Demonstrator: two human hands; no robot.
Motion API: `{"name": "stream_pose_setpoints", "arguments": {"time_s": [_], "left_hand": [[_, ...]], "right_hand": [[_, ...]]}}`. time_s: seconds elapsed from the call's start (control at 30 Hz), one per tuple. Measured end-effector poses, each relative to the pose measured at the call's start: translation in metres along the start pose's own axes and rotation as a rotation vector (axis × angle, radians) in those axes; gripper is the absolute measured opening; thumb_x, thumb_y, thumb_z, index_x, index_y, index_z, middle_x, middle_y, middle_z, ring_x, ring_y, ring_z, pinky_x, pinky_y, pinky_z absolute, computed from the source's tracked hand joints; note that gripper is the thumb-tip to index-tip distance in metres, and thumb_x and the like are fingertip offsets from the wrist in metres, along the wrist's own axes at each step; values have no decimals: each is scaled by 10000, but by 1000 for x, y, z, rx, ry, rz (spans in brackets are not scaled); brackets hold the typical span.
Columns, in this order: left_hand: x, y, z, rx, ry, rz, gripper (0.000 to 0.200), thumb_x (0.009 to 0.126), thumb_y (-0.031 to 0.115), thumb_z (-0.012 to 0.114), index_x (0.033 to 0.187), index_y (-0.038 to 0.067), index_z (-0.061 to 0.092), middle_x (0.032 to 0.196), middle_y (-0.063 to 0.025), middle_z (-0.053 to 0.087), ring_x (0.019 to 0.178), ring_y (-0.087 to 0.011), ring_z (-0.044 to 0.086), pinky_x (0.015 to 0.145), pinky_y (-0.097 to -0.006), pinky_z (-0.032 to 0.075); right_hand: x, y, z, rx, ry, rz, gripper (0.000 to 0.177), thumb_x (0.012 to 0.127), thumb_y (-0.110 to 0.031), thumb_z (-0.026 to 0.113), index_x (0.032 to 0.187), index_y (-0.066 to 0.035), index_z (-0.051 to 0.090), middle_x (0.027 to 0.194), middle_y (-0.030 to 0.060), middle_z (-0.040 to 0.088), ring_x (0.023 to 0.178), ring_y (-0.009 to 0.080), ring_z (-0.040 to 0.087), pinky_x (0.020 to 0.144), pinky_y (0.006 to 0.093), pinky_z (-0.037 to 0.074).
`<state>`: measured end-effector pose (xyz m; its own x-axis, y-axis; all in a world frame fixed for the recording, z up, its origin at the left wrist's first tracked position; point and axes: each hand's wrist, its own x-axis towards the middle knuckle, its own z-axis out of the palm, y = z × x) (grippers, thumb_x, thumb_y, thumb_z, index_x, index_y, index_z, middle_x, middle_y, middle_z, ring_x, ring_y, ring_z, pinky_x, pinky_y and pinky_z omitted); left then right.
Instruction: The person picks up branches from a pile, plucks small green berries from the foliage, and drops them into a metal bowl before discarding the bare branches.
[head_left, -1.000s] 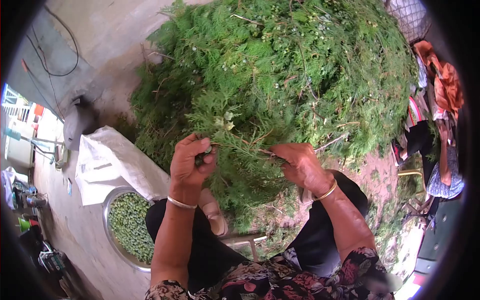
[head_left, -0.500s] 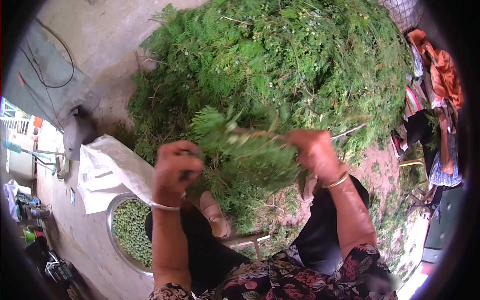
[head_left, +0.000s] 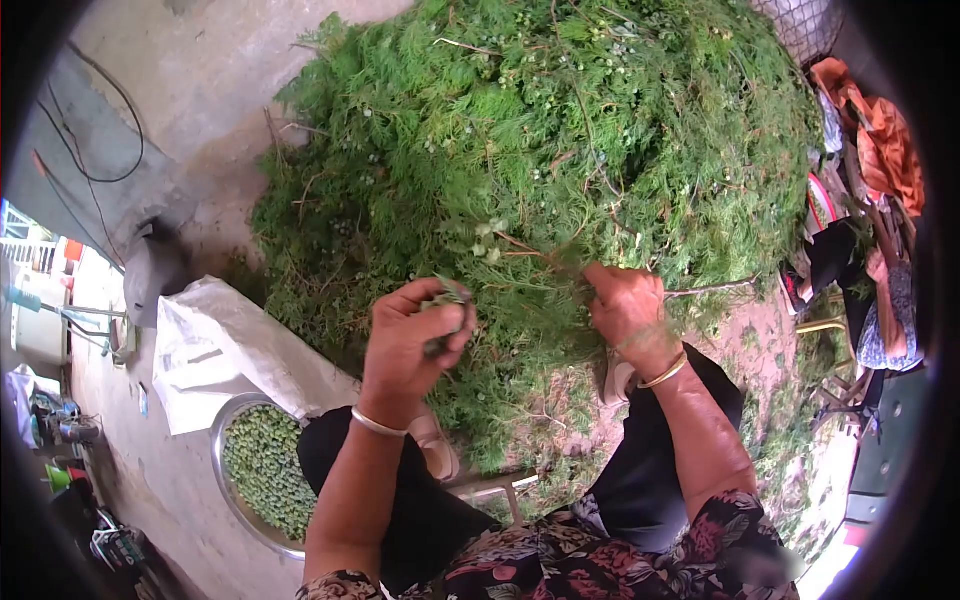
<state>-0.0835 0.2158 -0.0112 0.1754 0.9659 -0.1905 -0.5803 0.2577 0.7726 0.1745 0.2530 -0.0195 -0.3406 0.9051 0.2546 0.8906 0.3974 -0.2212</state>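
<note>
My left hand [head_left: 415, 335] is curled closed around something small and dark green, with a bit of green poking out above the thumb. To its right, my right hand [head_left: 630, 308] grips a leafy twig [head_left: 535, 252] whose tip, bearing pale green cones, points left between the two hands. A big heap of green conifer branches [head_left: 560, 120] spreads behind and under both hands. At the lower left a round metal basin [head_left: 222, 478] holds many small green cones [head_left: 268, 470].
A white sack [head_left: 215, 345] lies beside the basin. Cables [head_left: 140, 150] hang at the upper left. On the right, another person's arm [head_left: 888, 310] shows near an orange cloth [head_left: 880, 150]. My shoes and a metal stool bar [head_left: 495, 487] are below.
My left hand has moved right, closer to my right hand. The twig in my right hand now hangs more to the right and shows less blur.
</note>
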Motion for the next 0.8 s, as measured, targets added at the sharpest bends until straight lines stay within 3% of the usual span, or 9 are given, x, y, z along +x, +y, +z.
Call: {"name": "stream_pose_setpoints", "arguments": {"time_s": [0.13, 0.17, 0.27, 0.33, 0.47, 0.53, 0.57, 0.73, 0.8], "left_hand": [[6, -12, 26, 374, -1, 121, 274, 789, 36, 617, 1051, -45, 618, 762, -122, 625, 537, -116, 532, 413, -238, 419], [15, -24, 22, 690, 17, 413, 285, 789, 29, 608, 1061, -59, 609, 751, -112, 628, 543, -127, 537, 455, -261, 439], [27, -43, 22, 1071, 115, 783, 220, 776, 38, 624, 968, -69, 617, 702, -134, 622, 581, -144, 555, 571, -308, 466], [22, -46, 23, 1128, 26, 291, 148, 753, 62, 666, 841, -43, 609, 660, -171, 576, 575, -140, 548, 549, -313, 444], [15, -65, 34, 1184, -36, 518, 117, 720, 44, 670, 774, -17, 586, 636, -153, 543, 491, -228, 504, 487, -323, 403], [9, -67, 41, 1103, -19, 422, 124, 715, 47, 678, 788, -9, 595, 658, -156, 563, 518, -285, 532, 488, -325, 419], [9, -68, 40, 1098, -38, 469, 124, 725, 51, 679, 802, -7, 602, 674, -156, 575, 542, -287, 554, 506, -314, 434], [9, -68, 35, 1059, -58, 524, 164, 743, 59, 679, 879, -13, 624, 727, -146, 614, 606, -201, 611, 562, -278, 465], [3, -60, 35, 965, -17, 366, 223, 757, 50, 675, 964, -25, 640, 768, -108, 651, 661, -120, 610, 599, -261, 477]], "right_hand": [[1, -5, 5, 112, -6, -65, 195, 671, -67, 648, 817, -55, 518, 707, 121, 602, 667, 365, 604, 583, 455, 462], [1, -8, 3, 112, -8, -68, 195, 671, -67, 648, 817, -55, 518, 707, 121, 602, 667, 365, 604, 583, 455, 462], [3, -18, -6, 259, -134, 51, 271, 659, -98, 710, 860, -33, 539, 745, 159, 617, 713, 375, 611, 628, 427, 487], [5, -21, -5, 546, -199, 171, 389, 639, -173, 780, 910, 16, 574, 787, 177, 639, 710, 344, 625, 661, 394, 496], [8, -32, 0, 841, -62, 132, 511, 632, -277, 819, 928, 74, 596, 759, 145, 638, 658, 221, 598, 630, 352, 486], [11, -34, -5, 968, -310, 179, 649, 651, -441, 807, 987, 79, 616, 835, 114, 634, 821, 176, 570, 754, 329, 468], [9, -36, 5, 968, -167, 89, 456, 713, -320, 786, 822, 87, 612, 668, 74, 587, 630, 87, 468, 542, 306, 438], [9, -41, 13, 1084, -140, 319, 335, 766, -247, 735, 777, 60, 602, 609, 52, 572, 553, 100, 452, 487, 339, 410], [10, -40, 12, 1056, -111, 340, 286, 778, -210, 715, 766, 50, 596, 587, 65, 570, 513, 120, 461, 475, 351, 402]]}}
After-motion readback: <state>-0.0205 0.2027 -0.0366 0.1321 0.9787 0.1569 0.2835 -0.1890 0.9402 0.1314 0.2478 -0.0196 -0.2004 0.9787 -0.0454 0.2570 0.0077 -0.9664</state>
